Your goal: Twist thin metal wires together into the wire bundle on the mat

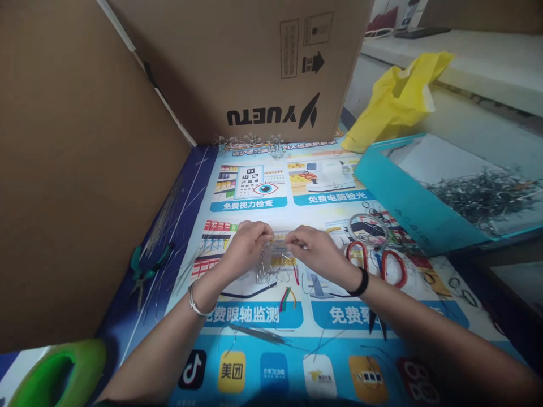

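The left hand [250, 247] is pinching at the upper edge of a wire cluster [268, 271], and the right hand [317, 250] is facing it across a narrow gap, its fingertips curling together; whether they are gripping a wire end, I cannot tell from where I'm standing. To my eye, fine bending or threading by touch is what is going on. For that, the left fingers should be holding firmly yet lightly, pinning one spot without flattening the loops, while the right ones should be working close to that spot, so the thin wire isn't springing or kinking. Turning the cluster a little at a time would be keeping loose ends from snagging. Both wrists are hanging low over the bench, and resting them on the printed sheet [271, 216] would probably be steadying things.

The cluster itself is sitting just below the left fingertips, in the middle of the sheet, though I can't tell whether it is touching the paper. It is looking silvery and airy, with slim strands looping and crossing and a few ends poking out. Coloured strips [287, 298] are lying on its near side, and red-handled scissors [394, 270] are lying to the right, partly beneath the right forearm.
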Tool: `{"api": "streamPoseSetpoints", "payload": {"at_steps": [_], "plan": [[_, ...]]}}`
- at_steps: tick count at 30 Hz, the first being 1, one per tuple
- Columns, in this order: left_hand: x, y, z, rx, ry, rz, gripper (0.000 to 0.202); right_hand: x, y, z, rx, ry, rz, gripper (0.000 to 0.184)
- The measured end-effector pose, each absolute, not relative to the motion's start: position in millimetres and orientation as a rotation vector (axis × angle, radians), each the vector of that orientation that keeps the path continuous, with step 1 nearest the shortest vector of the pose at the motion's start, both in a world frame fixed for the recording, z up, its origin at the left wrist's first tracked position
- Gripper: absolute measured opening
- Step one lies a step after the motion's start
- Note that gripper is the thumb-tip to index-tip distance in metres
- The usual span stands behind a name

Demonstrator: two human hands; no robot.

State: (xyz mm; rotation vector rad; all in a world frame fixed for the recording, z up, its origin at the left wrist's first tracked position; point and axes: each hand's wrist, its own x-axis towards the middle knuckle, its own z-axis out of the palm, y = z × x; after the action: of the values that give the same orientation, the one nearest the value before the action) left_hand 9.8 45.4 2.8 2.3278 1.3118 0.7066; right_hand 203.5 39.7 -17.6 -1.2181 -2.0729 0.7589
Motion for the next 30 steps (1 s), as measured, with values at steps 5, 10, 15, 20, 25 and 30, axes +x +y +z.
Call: {"api": "streamPoseSetpoints", "payload": {"at_steps": [5, 10, 15, 20, 25, 30], "plan": [[5, 35, -9, 2.333, 1.378, 0.807, 0.016, 190, 47, -21, -1.122, -2.061, 0.774, 0.011], [8, 31, -15, 2.308, 1.428, 0.801, 0.015, 186, 45, -27, -1.107, -2.085, 0.815, 0.011], [11, 30, -16, 2.278, 1.41, 0.8, 0.015, 183, 43, -30, -1.131, -2.104, 0.791, 0.012], [10, 29, -16, 2.261, 1.394, 0.794, 0.016, 180, 40, -33, -1.16, -2.105, 0.758, 0.012], [9, 28, -14, 2.259, 1.365, 0.828, 0.016, 181, 37, -35, -1.1, -2.033, 0.757, 0.012], [3, 30, -10, 2.399, 1.393, 0.803, 0.015, 185, 35, -35, -1.022, -2.023, 0.738, 0.011]]}}
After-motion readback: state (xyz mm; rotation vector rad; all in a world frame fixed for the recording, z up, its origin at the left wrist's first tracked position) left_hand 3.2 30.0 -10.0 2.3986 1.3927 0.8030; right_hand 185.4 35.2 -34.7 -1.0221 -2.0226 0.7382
